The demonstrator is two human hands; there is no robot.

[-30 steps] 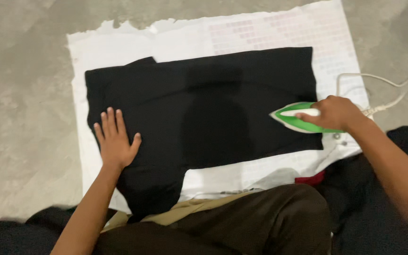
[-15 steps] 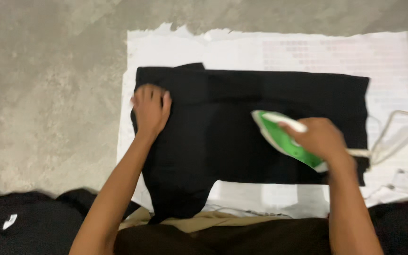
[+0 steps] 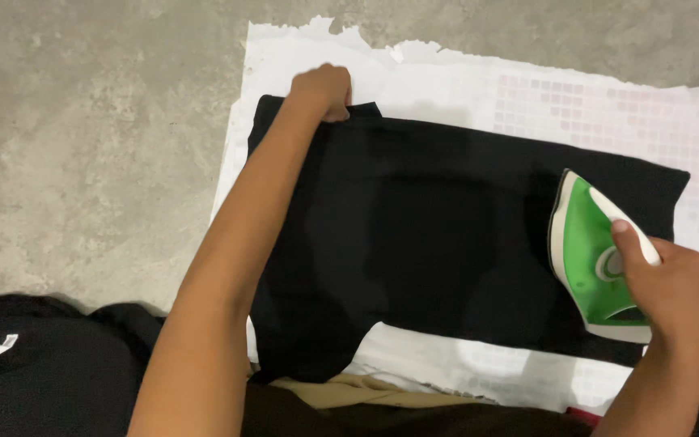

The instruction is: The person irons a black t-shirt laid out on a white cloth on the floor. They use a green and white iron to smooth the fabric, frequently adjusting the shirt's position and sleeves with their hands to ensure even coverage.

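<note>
The left hand (image 3: 323,89) pinches the far-left edge of the flat black cotton garment (image 3: 438,235), while the right hand's (image 3: 663,285) fingers wrap the green-and-white steam iron (image 3: 588,251) resting at its right end.

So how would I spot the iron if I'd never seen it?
Find the white cloth spread on the grey floor, with a black garment flat on it. At the garment's right end, under the right hand, sits the iron: the only bright green thing there.

surface: concrete floor (image 3: 82,146) | on it: white cloth (image 3: 446,81), dark clothes (image 3: 50,372)
</note>
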